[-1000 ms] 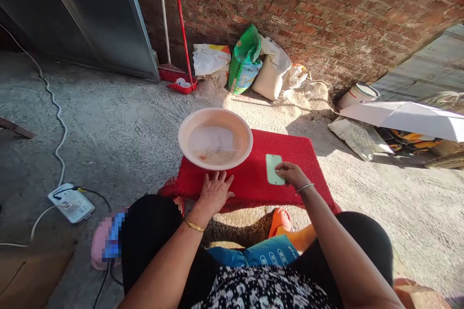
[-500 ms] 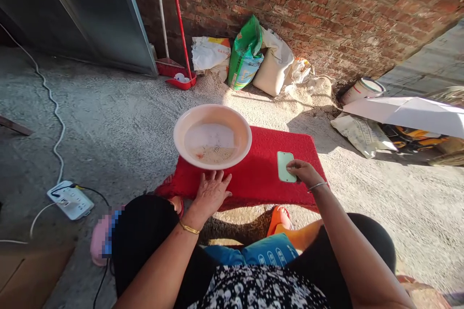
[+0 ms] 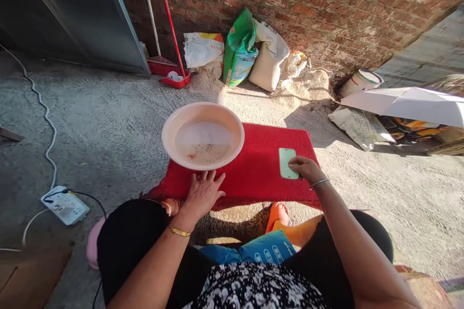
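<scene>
1. Gripping, head view: the right hand [image 3: 306, 170] is nearly closed at the right edge of a pale green slab [image 3: 285, 163], phone-like in shape. Thumb lies over the upper face; the fingers beneath are hidden, so firmness of hold cannot be told.
2. Slab position: right-hand part of the red cloth [image 3: 250, 174], well apart from the pinkish basin [image 3: 201, 112]. It looks about level; whether it rests fully on the cloth is unclear.
3. Left hand [image 3: 202, 194]: open, fingers spread, palm down on the cloth, holding nothing. Fingertips are just beside the basin's near rim; contact uncertain.
4. Handling, judged: a light, even pinch, with the thumb set well in from the edge, should suit a thin, smooth slab. Level, slow movement lowers the risk of slipping. The spread left hand could steady the cloth against rucking.
5. In the way: the basin occupies the left end, holding grainy bits [image 3: 212, 153] and a reddish patch; a leftward sweep could knock its raised rim.
6. Around: green sack [image 3: 239, 48] and cream sack [image 3: 270, 65] by the brick wall; red dustpan [image 3: 176, 81] to their left; white umbrella [image 3: 402, 100] at right; power strip [image 3: 65, 206] on the floor, left, with cords trailing.
</scene>
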`<control>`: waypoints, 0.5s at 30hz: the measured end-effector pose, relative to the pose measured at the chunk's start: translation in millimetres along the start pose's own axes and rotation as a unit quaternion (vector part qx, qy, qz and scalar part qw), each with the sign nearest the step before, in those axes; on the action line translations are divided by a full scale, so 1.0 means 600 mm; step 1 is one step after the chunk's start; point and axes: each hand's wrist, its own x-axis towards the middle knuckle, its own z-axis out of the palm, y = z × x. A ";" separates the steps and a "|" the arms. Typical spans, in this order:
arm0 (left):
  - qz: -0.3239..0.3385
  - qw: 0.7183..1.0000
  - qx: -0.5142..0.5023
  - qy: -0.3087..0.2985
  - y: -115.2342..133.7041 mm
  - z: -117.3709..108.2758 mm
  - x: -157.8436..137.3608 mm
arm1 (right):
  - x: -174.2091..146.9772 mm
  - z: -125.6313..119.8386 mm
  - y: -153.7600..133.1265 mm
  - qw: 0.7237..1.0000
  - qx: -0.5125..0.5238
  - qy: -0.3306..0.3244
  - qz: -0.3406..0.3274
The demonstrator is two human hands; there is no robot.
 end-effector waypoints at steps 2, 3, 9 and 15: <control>0.003 1.000 0.002 0.006 -0.001 0.000 -0.001 | -0.006 0.069 -0.033 0.996 0.043 -0.078 -0.031; 0.005 1.000 0.003 0.007 -0.002 0.000 -0.001 | -0.007 0.108 -0.050 0.990 0.057 -0.119 -0.042; 0.005 1.000 0.003 0.005 0.000 -0.002 0.001 | -0.011 0.112 -0.023 0.988 0.053 -0.146 -0.023; 0.005 1.000 -0.001 0.010 0.001 -0.002 0.000 | -0.024 -0.036 0.036 1.000 -0.005 0.009 0.023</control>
